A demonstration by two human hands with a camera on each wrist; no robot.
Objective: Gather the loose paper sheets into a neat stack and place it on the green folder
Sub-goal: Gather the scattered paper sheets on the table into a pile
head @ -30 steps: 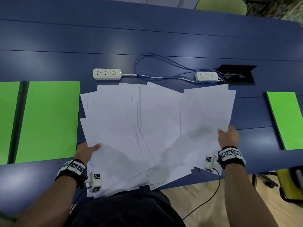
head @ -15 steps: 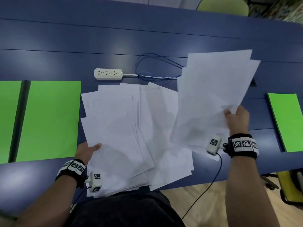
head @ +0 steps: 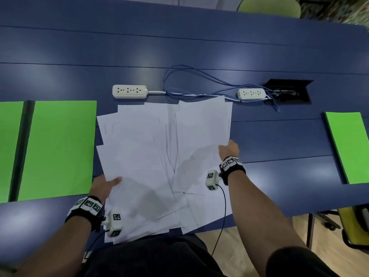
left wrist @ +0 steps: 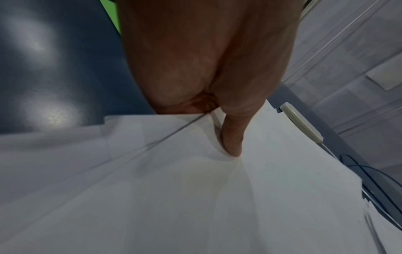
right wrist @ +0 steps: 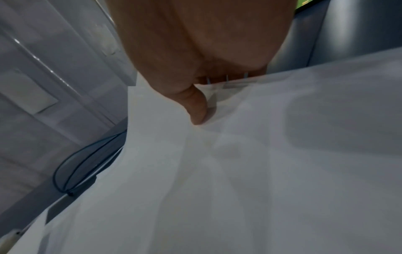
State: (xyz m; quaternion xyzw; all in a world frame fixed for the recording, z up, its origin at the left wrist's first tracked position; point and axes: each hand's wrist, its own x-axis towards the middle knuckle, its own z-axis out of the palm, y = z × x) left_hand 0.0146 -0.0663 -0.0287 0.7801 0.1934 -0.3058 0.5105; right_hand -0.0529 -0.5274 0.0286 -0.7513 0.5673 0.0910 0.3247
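— Biggest first: blue table [head: 199, 47], with green folder [head: 58, 148] flat just left of the spread, a second green one [head: 349, 146] well apart to the right.

— And the paper sheets [head: 143, 156]?

— Fanned loose between the two, overlapping, near edges hanging over the table's front. Not yet squared, not yet on green.

— Handling?

— Light, limp, slick against one another (likely to skate apart if lifted from one corner). Judged best taken at opposite side edges, pushed inward, then tapped square before any lift. Easy to crease.

— Left hand [head: 103, 185]?

— Clamped on the spread's left edge: thumb [left wrist: 231, 137] pressed on top, fingers tucked beneath, out of sight.

— Right hand [head: 229, 149]?

— Pinching a smaller bundle [head: 201, 140] at its right edge, thumb [right wrist: 195, 106] on top, bundle lying over the right part of the spread, top corner near the power strip [head: 251, 94].

— Smallest bits?

— Other power strip [head: 129, 91], blue cable [head: 199, 80] looping behind the paper, clear of it.
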